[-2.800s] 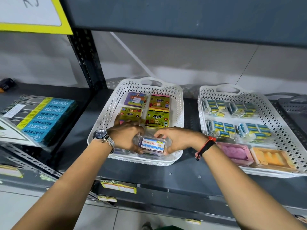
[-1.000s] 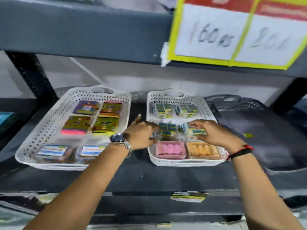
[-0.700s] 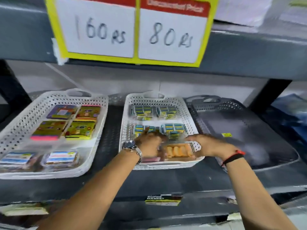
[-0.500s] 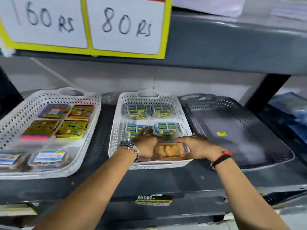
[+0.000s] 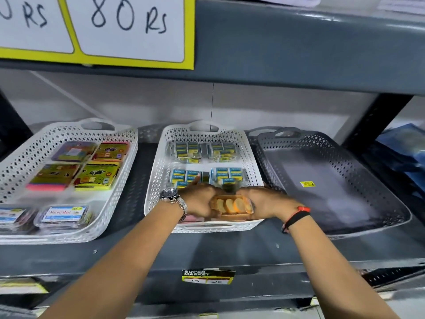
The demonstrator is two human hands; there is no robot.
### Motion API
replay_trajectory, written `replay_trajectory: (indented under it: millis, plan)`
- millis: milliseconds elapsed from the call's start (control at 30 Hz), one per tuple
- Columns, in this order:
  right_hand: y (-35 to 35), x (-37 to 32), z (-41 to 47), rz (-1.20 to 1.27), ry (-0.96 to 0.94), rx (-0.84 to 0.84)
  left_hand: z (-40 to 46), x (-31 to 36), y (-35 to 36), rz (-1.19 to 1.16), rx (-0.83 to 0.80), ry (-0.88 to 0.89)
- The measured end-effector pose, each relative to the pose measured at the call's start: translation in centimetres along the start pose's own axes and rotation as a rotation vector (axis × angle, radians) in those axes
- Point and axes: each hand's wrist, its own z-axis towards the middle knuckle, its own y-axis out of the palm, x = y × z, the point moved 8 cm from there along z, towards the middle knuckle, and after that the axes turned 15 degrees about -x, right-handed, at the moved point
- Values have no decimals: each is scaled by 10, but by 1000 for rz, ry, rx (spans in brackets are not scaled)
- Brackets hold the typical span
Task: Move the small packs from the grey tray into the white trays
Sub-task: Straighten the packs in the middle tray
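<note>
Two white trays stand on the shelf: the left white tray holds colourful flat packs and clear labelled boxes, the middle white tray holds several blue and yellow packs. My left hand and my right hand meet at the front of the middle tray, both gripping an orange pack from its two sides. A pink pack shows partly under my left wrist. The grey tray on the right holds only a small yellow sticker.
A dark upper shelf with a yellow-framed price sign hangs overhead. A black upright post stands at the right. A price label sits on the shelf's front edge.
Both hands left the left white tray, came to the middle one, and closed on the orange pack at its front. The view swung right, then drifted back left.
</note>
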Motion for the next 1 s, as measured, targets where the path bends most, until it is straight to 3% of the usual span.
replay_trajectory:
  millis: [800,1000]
  plan:
    - [-5,5,-3,2,33,-41,3,-9,-2,-62,13,25]
    - [-67,9,-18,6,18,247,7,-35,-44,-28,185,-37]
